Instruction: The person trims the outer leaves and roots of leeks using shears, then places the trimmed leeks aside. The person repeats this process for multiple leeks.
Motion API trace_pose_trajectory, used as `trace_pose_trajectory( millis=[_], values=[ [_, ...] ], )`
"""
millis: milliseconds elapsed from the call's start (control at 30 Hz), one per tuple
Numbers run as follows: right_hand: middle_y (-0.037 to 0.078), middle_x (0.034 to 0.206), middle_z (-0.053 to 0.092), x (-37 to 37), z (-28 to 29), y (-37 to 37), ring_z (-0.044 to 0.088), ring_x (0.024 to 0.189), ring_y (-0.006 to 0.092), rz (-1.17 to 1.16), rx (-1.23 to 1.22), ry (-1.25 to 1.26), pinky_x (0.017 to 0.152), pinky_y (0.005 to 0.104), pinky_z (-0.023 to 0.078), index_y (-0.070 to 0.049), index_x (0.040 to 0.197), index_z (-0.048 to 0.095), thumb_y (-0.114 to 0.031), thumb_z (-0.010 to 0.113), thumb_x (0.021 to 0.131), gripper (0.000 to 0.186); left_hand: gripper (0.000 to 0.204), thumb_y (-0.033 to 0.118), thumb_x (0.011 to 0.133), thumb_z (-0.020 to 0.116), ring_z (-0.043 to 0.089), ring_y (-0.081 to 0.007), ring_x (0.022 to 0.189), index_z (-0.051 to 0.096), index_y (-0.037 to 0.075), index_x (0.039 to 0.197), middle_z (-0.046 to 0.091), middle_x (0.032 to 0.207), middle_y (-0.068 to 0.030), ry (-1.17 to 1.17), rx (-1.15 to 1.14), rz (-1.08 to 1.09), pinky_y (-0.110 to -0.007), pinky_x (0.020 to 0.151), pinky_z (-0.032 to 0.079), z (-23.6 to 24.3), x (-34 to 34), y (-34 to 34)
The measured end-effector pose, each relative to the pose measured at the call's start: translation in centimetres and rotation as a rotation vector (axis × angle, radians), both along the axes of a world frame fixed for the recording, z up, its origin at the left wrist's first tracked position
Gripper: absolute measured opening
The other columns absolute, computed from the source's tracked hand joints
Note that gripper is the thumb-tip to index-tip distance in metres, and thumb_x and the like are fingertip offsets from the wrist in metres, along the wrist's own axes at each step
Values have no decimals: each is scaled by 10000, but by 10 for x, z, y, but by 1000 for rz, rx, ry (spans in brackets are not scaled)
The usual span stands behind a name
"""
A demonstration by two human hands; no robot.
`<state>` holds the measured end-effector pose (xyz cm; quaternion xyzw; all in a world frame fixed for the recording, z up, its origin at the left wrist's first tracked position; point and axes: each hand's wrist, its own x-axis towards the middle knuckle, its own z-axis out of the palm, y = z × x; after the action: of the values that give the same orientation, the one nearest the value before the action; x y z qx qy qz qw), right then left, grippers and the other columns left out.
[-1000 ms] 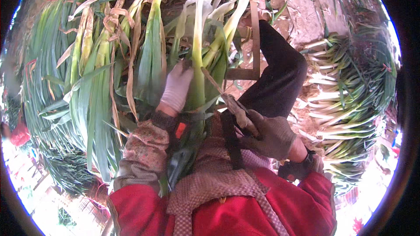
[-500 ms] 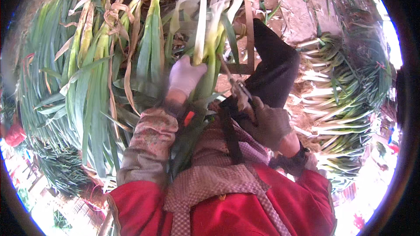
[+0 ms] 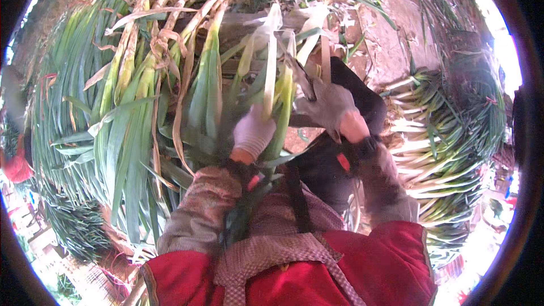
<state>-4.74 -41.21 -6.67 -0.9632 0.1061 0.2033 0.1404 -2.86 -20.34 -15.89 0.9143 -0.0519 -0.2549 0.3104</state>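
Seen from above, a person in red sleeves point(image 3: 181, 280) and a checked apron point(image 3: 266, 255) works with both gloved hands among leeks. The left hand point(image 3: 254, 131), in a pale glove, has its fingers curled closed around a leek point(image 3: 271, 79), whose white end reaches past the fist toward the top of the view. A second leek point(image 3: 287, 79) runs just beside it; whether the fingers enclose that one too, I cannot tell. The right hand point(image 3: 333, 105), in a grey glove, has its fingers bent around a narrow dark tool point(image 3: 302, 79), though blur hides how tightly they press. The tool angles up and left near the second leek; contact is unclear. To the left spreads a pile point(image 3: 62, 119) of long green leeks; to the right, past a dark trouser leg point(image 3: 367, 95), lies a row point(image 3: 425, 153) with white stalks inward.
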Motion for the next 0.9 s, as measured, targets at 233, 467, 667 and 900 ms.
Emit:
trace_pose_trajectory(
  millis=[233, 467, 667, 900],
  values=[
    [264, 1065, 708, 107, -17, -22, 686, 1046, 385, -180, 94, 154, 928, 460, 517, 18, 1152, 663, -583, 572, 836, 685, 593, 241, 870, 614, 669, -505, 849, 375, 87, 1390, 686, 930, -298, -61, -34, -107, -563, 822, 548, -20, -9, 6],
    [286, 1133, 686, 104, -28, -19, 673, 1083, 390, -72, -1, 135, 973, 436, 508, 55, 1181, 660, -582, 539, 831, 737, 508, 112, 863, 644, 661, -281, 1060, 517, -5, 1341, 674, 1125, -197, 347, -891, 238, -317, 869, 552, -54, 2, 24],
    [286, 1084, 699, 88, -9, -18, 686, 1047, 397, -130, 36, 118, 936, 449, 520, 48, 1114, 690, -544, 575, 817, 672, 415, 287, 973, 605, 680, -281, 705, 581, -19, 1251, 678, 878, -156, 1030, -1677, -27, -383, 620, 587, -63, 8, 43],
    [280, 969, 711, 74, -5, -19, 701, 980, 406, -181, -23, 44, 890, 470, 530, 32, 1071, 686, -547, 591, 817, 639, 445, 144, 962, 525, 698, -367, 967, 512, 36, 1393, 686, 977, -255, -372, -400, -485, -404, 914, 550, -47, -31, 1]
  ],
)
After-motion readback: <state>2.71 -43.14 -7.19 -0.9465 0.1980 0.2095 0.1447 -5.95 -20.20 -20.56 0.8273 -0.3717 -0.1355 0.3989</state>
